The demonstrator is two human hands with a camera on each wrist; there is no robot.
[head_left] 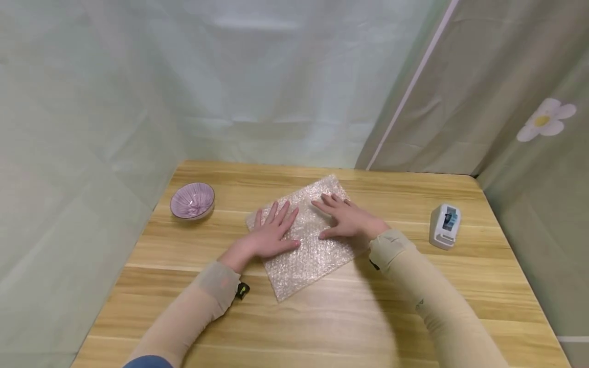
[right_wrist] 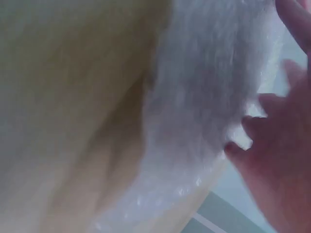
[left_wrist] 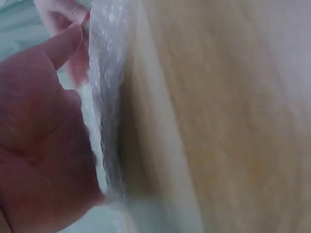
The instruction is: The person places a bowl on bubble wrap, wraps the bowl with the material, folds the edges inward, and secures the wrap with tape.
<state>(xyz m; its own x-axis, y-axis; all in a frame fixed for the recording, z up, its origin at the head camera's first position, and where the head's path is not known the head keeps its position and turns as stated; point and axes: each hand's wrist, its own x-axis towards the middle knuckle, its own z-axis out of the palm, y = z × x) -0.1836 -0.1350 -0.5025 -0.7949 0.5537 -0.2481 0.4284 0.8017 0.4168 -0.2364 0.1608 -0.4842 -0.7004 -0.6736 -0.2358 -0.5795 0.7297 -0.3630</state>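
Observation:
A sheet of clear bubble wrap (head_left: 303, 271) lies at a slant in the middle of the wooden table. My left hand (head_left: 271, 237) rests on its left part with the fingers spread and straight. Over the upper right part is my right hand (head_left: 347, 219), fingers extended and apart; whether all of it touches the sheet cannot be told. In the left wrist view the bubble wrap (left_wrist: 104, 97) shows edge-on beside the left palm (left_wrist: 43, 131). The right wrist view shows the right hand (right_wrist: 277, 141) along the edge of the bubble wrap (right_wrist: 189, 107), somewhat blurred.
A purple striped bowl (head_left: 192, 201) stands at the table's back left. On the right side sits a white tape dispenser (head_left: 445, 226). Pale curtains (head_left: 276, 87) hang behind and beside the wooden table (head_left: 322, 332).

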